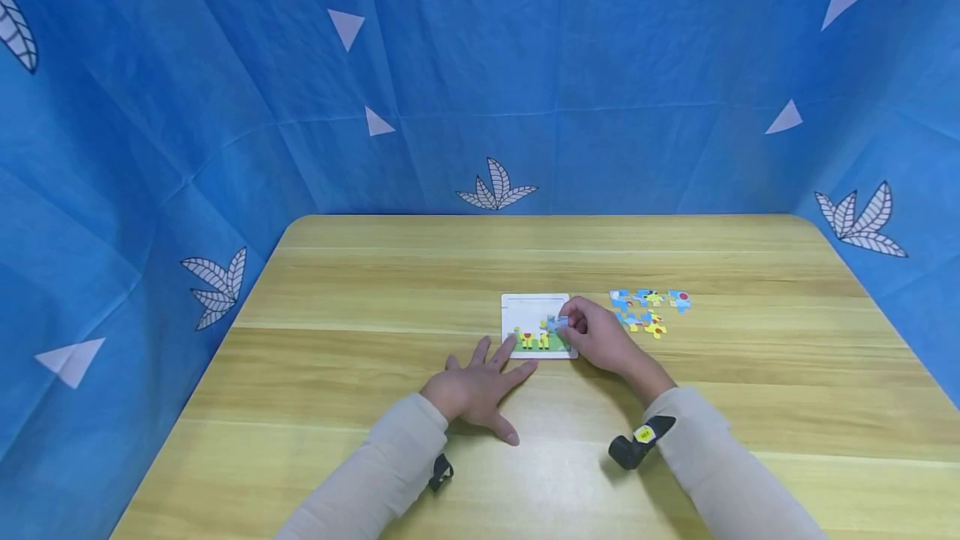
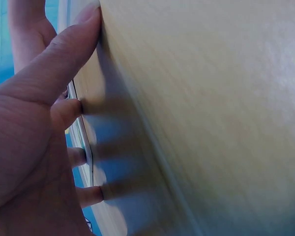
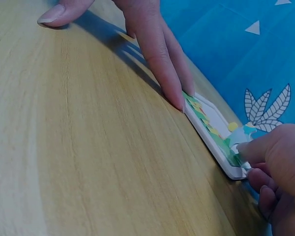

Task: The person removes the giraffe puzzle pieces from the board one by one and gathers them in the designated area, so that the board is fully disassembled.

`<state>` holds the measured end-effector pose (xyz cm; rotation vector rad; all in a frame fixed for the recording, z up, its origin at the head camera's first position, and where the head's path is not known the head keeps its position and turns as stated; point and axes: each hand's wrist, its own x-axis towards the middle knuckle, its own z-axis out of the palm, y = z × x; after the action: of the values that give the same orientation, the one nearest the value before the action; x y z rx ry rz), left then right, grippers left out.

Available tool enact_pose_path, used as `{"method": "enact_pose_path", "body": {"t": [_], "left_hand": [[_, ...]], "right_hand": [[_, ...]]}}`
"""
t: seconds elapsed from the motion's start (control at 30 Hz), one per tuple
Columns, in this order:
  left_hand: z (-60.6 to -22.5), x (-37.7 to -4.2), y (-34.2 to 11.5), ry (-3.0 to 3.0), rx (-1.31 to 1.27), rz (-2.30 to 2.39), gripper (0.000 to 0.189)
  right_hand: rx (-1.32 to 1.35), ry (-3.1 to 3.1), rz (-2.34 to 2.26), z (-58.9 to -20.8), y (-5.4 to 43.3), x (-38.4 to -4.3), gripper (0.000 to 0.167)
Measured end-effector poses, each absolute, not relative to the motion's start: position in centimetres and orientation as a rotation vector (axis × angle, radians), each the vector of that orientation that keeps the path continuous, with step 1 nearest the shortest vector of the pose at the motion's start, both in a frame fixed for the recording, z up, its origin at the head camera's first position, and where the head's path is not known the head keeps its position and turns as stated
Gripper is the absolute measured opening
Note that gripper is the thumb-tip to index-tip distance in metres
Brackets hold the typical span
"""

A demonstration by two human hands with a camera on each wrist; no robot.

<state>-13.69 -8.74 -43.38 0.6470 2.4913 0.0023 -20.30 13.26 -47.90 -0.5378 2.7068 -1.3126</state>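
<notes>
Puzzle pieces (image 1: 650,298) right of the tray (image 1: 528,312); left hand (image 1: 478,388) wide, right hand (image 1: 602,338) tight on blue piece (image 1: 554,323)

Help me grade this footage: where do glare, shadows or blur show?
Head view: soft glare on the table; left wrist view: shadows beside the left hand, table looking blurred, glare at the right edge; right wrist view: bluish shadow beside that hand.

We see a wooden table (image 1: 390,273) with rounded far corners. Behind it and at both sides we notice a blue cloth (image 1: 465,40), printed with pale triangles (image 1: 347,27) and white leaves (image 1: 498,183).
</notes>
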Motion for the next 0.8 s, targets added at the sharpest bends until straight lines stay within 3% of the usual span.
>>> {"method": "enact_pose_path", "body": {"t": [0.8], "left_hand": [[-43.3, -13.6, -8.9, 2.492, 0.651, 0.036, 0.105]], "right_hand": [[-0.433, 2.785, -1.407, -47.9, 14.9, -20.2, 0.018]]}}
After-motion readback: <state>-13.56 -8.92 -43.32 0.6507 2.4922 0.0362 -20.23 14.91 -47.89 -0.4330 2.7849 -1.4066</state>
